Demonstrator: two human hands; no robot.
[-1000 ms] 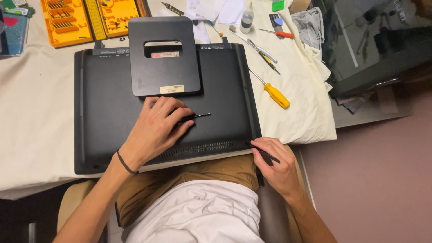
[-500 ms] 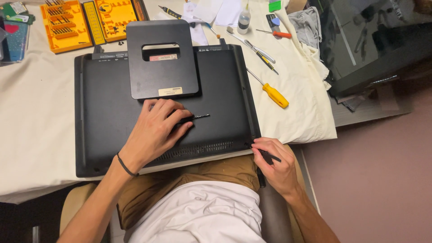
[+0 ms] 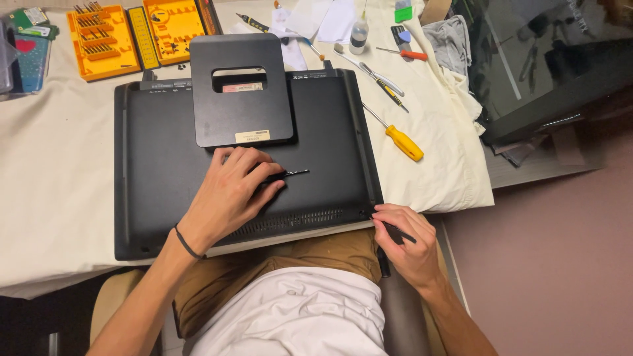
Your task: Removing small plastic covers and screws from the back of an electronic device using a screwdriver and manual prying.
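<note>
Two hands are seen at work on a black all-in-one monitor [image 3: 165, 178], which is laid face down on a cream cloth [image 3: 59, 178] spread over the desk, presumably so the screen is kept from scratches. The left hand [image 3: 231, 191] is rested flat on the monitor's back, just below its square stand plate [image 3: 241, 89], and a slim black tool [image 3: 290, 173] is pinned under the curled fingers; the panel seems to be steadied by this weight. At the monitor's near right corner, the right hand [image 3: 402, 240] is closed around a thin dark prying tool [image 3: 399, 232], whose tip is pressed at the corner seam, though the exact contact is too small to be made out. Beyond the monitor's right edge a yellow-handled screwdriver [image 3: 399, 140] is left lying on the cloth within reach. Above the monitor's far left corner, orange bit trays [image 3: 105, 39] are kept open.
</note>
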